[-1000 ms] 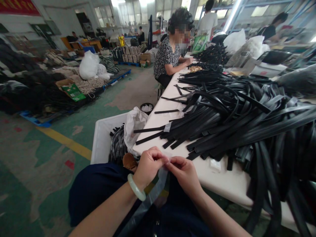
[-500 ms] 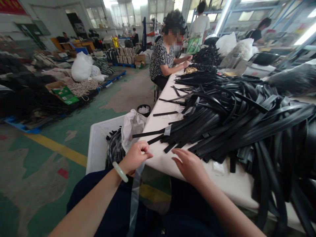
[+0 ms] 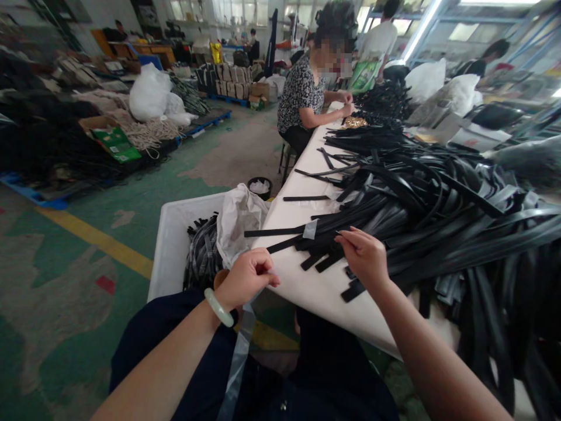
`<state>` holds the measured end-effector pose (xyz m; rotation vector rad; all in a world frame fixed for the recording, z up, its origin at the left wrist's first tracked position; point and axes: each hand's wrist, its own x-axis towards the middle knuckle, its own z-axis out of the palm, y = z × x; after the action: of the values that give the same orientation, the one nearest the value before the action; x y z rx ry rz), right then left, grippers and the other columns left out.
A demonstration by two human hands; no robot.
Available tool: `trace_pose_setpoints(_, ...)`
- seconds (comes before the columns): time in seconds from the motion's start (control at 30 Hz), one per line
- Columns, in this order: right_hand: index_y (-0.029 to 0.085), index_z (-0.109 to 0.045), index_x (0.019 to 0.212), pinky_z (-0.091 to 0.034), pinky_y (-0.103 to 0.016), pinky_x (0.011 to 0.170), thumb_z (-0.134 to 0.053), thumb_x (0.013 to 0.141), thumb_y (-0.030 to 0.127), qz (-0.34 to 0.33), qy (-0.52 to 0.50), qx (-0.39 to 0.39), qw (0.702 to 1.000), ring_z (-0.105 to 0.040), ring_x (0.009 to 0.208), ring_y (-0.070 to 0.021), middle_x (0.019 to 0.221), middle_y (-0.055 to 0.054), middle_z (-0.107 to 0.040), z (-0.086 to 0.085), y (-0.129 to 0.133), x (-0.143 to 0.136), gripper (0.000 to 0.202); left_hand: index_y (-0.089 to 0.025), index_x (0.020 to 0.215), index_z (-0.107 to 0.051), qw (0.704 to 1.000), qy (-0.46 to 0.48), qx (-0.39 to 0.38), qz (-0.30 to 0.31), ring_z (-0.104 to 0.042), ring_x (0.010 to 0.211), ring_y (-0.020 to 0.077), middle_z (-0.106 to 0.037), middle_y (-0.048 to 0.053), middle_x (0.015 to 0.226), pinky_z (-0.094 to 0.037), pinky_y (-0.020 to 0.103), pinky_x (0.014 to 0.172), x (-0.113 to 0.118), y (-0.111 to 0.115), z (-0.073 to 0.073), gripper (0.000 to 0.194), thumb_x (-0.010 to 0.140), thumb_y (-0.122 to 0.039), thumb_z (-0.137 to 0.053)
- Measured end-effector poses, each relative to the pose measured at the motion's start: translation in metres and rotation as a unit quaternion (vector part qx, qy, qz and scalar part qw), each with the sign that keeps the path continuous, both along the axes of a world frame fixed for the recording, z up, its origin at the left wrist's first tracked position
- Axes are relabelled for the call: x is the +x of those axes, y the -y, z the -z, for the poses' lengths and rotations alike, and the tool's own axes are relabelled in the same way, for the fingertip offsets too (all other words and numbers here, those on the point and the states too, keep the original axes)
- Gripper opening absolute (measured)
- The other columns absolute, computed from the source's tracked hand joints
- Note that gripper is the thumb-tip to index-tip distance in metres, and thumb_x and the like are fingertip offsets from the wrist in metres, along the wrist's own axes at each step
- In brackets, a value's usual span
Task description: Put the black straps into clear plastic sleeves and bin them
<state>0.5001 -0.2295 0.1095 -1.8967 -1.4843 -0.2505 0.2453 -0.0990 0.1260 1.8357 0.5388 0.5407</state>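
Observation:
My left hand [image 3: 249, 273], with a pale bangle [image 3: 219, 308] on its wrist, is closed in a pinch at the table's near corner. A translucent plastic strip [image 3: 240, 351] hangs from it down over my lap. Over the near ends of the black straps [image 3: 377, 216], my right hand [image 3: 363, 255] has thumb and finger pressed together. A tiny pale speck shows at its fingertips, too small to name. Just left of that hand, a clear piece of film [image 3: 310, 229] lies across strap ends on the white table [image 3: 289, 280].
A white bin [image 3: 169, 245] with dark straps and a white cloth bag [image 3: 240, 219] stands left of the table. Beyond it is a small black bucket [image 3: 260, 188]. A co-worker [image 3: 302, 96] sits along the table by a gold-coloured pile [image 3: 354, 122].
My right hand has moved up and right, over the straps, and its fingers have closed. My left hand stays near the corner with the strip. The view has shifted slightly.

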Motion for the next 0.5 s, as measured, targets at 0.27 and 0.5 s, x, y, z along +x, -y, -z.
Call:
trace_pose_setpoints(0.27, 0.019, -0.066, 0.084, -0.037, -0.028, 0.061, -0.045, 0.095, 0.024, -0.146, 0.112, -0.142, 0.973, -0.059, 0.064, -0.0149, 0.074, -0.004, -0.065, -0.045, 0.014, -0.095, 0.024, -0.016, 0.058, -0.056, 0.996, -0.001, 0.077, 0.037, -0.051, 0.072, 0.0139, -0.056, 0.001, 0.072, -0.04, 0.026, 0.067, 0.003, 0.019, -0.009, 0.025, 0.072, -0.025, -0.074)
trace_pose_setpoints(0.5, 0.018, -0.062, 0.08, -0.033, -0.028, 0.064, -0.046, 0.095, 0.022, -0.162, 0.125, -0.152, 0.967, -0.057, 0.067, -0.0156, 0.073, -0.003, -0.063, -0.044, 0.017, -0.091, 0.023, -0.016, 0.058, -0.057, 0.995, -0.01, 0.091, 0.031, -0.051, 0.071, 0.0136, -0.055, 0.0, 0.072, -0.039, 0.026, 0.066, 0.005, 0.022, -0.007, 0.023, 0.072, -0.022, -0.074)
